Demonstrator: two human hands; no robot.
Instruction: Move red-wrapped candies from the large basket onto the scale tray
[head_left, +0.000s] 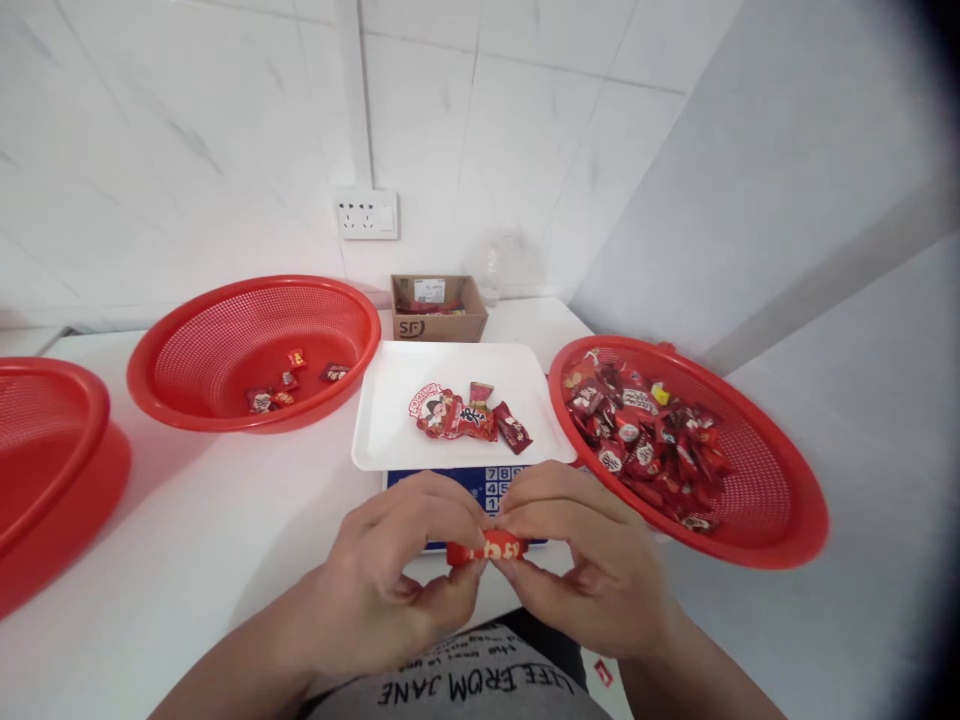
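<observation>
A small red candy packet (491, 549) with yellow lettering is pinched between both my hands, close to my body. The fingers and thumb of my left hand (409, 565) grip its left part, and those of my right hand (581, 560) grip its right part. Just beyond them stands a blue scale (435, 480) with number keys, partly hidden by my hands. On top of it rests a white tray (382, 420), bearing a red packet with a cartoon figure (454, 415), a small wrapped piece (480, 394) and a dark red packet (513, 428).
At right, a red basket (780, 490) holds many wrapped candies. A second red basket (202, 330) at back left contains several packets, and part of a third (52, 480) shows at far left. Behind the tray are a cardboard box (450, 328) and a clear bottle (492, 275).
</observation>
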